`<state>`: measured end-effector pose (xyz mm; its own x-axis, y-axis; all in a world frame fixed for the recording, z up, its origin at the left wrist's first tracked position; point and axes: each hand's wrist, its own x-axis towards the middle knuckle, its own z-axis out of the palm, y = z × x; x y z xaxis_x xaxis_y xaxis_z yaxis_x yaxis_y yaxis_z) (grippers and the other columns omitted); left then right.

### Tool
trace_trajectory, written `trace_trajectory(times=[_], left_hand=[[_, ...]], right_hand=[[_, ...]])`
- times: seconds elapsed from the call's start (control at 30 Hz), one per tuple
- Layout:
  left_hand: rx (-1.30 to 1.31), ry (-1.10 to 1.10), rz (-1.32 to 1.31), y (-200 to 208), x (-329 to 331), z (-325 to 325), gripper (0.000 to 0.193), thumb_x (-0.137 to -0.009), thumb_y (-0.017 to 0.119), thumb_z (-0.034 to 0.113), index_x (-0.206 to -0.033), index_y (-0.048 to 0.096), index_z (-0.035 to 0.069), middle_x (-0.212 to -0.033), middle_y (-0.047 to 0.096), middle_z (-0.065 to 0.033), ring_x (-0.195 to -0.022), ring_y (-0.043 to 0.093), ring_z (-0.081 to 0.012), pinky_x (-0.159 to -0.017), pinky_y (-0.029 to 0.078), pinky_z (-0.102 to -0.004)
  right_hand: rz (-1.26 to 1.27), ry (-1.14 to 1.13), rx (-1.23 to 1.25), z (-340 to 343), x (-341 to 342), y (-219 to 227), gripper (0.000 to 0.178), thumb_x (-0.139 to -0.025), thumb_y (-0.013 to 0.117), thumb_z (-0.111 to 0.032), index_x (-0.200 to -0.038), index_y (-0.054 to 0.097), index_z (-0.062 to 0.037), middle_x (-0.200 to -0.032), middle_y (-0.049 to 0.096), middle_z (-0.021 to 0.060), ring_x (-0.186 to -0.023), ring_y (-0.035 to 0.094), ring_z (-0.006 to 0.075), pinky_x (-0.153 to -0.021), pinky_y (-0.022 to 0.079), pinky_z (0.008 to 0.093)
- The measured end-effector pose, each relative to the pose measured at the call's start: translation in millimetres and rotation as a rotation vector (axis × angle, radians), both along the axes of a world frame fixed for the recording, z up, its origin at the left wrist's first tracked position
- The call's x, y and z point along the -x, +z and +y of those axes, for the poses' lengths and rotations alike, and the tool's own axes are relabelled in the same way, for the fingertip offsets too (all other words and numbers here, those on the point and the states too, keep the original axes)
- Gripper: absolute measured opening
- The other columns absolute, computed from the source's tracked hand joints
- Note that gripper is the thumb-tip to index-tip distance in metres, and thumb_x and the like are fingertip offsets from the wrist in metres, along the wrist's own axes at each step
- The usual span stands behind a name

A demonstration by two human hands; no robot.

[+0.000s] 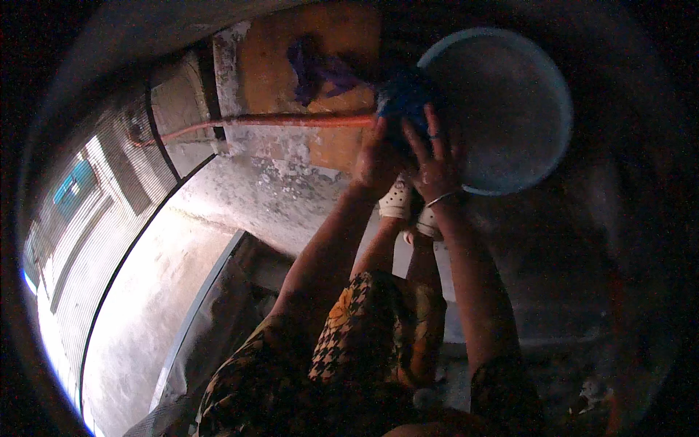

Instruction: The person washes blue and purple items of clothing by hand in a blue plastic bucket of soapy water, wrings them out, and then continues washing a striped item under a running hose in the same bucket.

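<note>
Blue cloth gripped by both hands

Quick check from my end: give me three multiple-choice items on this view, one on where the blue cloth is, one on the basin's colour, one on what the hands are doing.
1. The blue cloth is: A) at the round basin's left rim B) on the floor by the sandals C) on the orange pipe's far left end
2. The basin looks: A) red B) grey-blue C) yellow
3. The left hand and right hand are: A) hanging idle B) both on the cloth C) holding the pipe

A, the cloth sits against the rim; B, its inside is grey-blue; B, both hands press the cloth.
</note>
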<state>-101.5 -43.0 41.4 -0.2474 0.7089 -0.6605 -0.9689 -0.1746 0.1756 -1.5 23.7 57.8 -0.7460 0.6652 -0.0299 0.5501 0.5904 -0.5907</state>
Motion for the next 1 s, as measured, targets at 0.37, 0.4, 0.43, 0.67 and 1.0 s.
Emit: trace_trajectory(times=[0.37,0.4,0.43,0.67,1.0], left_hand=[[0.896,-0.98,1.432,-60.6,52.7,-16.2,0.039,-0.073,0.059,0.036,-0.103,0.052,0.012,-0.096,0.056,-0.0153,-0.083,0.055,-0.0292,-0.076,0.042,-0.0374],[0.989,-0.892,1.332,-75.3,68.8,-13.8,0.041,-0.071,0.061,0.04,-0.099,0.054,0.011,-0.09,0.059,-0.0136,-0.073,0.058,-0.0296,-0.072,0.043,-0.0384],[1.07,-0.69,1.432,-116.2,118.7,-48.2,0.05,-0.068,0.062,0.043,-0.101,0.052,0.006,-0.097,0.055,-0.0163,-0.085,0.053,-0.0307,-0.077,0.041,-0.0392],[0.822,-0.957,2.368,-227.1,226.5,-82.6,0.072,-0.061,0.067,0.046,-0.109,0.043,-0.001,-0.113,0.042,-0.0213,-0.108,0.038,-0.035,-0.086,0.036,-0.0405],[0.448,-0.283,0.758,56.6,141.5,50.6,0.041,-0.081,0.047,0.035,-0.107,0.045,0.002,-0.099,0.054,-0.0096,-0.088,0.051,-0.0209,-0.072,0.042,-0.0312]], right_hand=[[-0.009,-0.13,0.034,-4.7,-18.2,-41.5,0.054,-0.074,0.055,-0.04,-0.121,0.04,-0.02,-0.132,0.024,0.015,-0.115,0.033,0.035,-0.091,0.032,0.0443],[-0.053,-0.117,0.07,-0.4,-30.3,-44.1,0.053,-0.074,0.055,-0.04,-0.121,0.04,-0.0187,-0.132,0.025,0.0159,-0.115,0.033,0.0358,-0.091,0.032,0.0443],[-0.014,-0.11,0.08,-3.8,-15.1,-37.7,0.053,-0.074,0.055,-0.04,-0.121,0.04,-0.0187,-0.132,0.025,0.0159,-0.115,0.033,0.0358,-0.091,0.032,0.0443],[0.014,-0.075,0.018,-15.3,7.7,-30.1,0.052,-0.075,0.055,-0.036,-0.122,0.039,-0.0196,-0.132,0.023,0.0165,-0.118,0.029,0.0362,-0.092,0.026,0.0483],[0.042,-0.289,0.213,11.3,-36.7,53.6,0.051,-0.077,0.056,-0.033,-0.12,0.04,-0.0123,-0.128,0.03,0.0144,-0.117,0.03,0.03,-0.093,0.026,0.0445]])
